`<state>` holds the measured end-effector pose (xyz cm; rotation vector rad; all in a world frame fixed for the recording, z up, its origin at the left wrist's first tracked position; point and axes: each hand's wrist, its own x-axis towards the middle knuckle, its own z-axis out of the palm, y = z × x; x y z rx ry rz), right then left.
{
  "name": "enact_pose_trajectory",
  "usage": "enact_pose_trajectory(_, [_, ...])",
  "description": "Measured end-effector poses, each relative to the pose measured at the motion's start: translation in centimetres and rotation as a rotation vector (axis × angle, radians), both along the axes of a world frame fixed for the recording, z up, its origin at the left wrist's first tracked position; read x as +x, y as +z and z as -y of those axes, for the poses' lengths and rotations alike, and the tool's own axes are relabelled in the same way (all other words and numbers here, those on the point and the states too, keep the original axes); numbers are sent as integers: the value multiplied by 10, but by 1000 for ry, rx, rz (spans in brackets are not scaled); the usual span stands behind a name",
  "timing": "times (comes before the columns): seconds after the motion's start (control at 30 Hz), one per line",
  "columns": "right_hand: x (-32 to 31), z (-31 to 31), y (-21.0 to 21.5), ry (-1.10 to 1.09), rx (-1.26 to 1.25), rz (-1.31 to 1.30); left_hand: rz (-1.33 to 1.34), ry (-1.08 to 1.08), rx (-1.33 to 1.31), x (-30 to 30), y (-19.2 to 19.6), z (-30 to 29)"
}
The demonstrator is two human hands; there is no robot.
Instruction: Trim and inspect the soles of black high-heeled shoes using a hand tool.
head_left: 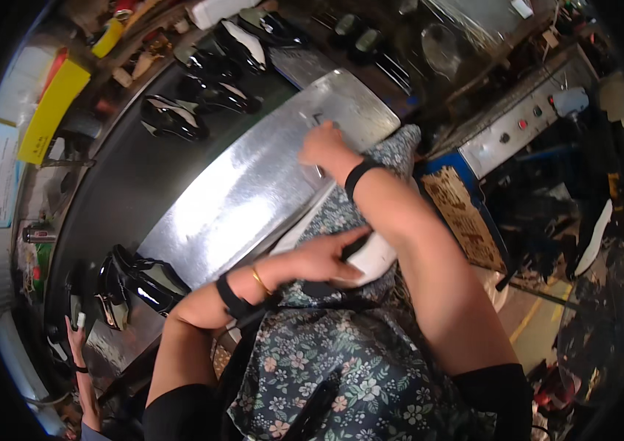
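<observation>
My left hand (319, 257), with a gold bangle and a black band at its wrist, is closed around a shoe (374, 257) held at my lap. White surface and a dark part of that shoe show past my fingers; the rest is hidden. Over the shiny metal plate (216, 198), my right hand (324, 147) is closed in a blurred fist. A thin metallic end (320, 171) pokes out below this fist, its kind unclear. Just beyond the fingers, a small dark hooked mark or piece (318, 117) shows on the plate.
Glossy black shoes (172, 117) stand on the dark curved belt or table (117, 191), with more (150, 287) at near left. Another person's hand (76, 334) holds something white. Right are a control panel (521, 121) and a blue-edged crate (462, 217). A floral apron (356, 367) covers my lap.
</observation>
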<state>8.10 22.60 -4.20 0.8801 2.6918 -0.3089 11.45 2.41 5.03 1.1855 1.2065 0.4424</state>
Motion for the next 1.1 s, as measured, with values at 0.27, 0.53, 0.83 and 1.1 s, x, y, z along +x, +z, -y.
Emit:
enact_pose_trajectory(0.27, [191, -8, 168, -526, -1106, -486, 243, 49, -199, -31, 11, 19])
enact_pose_trajectory(0.53, [318, 108, 128, -733, -1004, -572, 245, 111, -180, -8, 3, 12])
enact_pose_trajectory(0.83, [325, 109, 102, -629, -889, -318, 119, 71, -145, -8, 9, 8])
enact_pose_trajectory(1.1, [299, 62, 141, -219, -1340, -84, -16, 106, -199, 3, 26, 3])
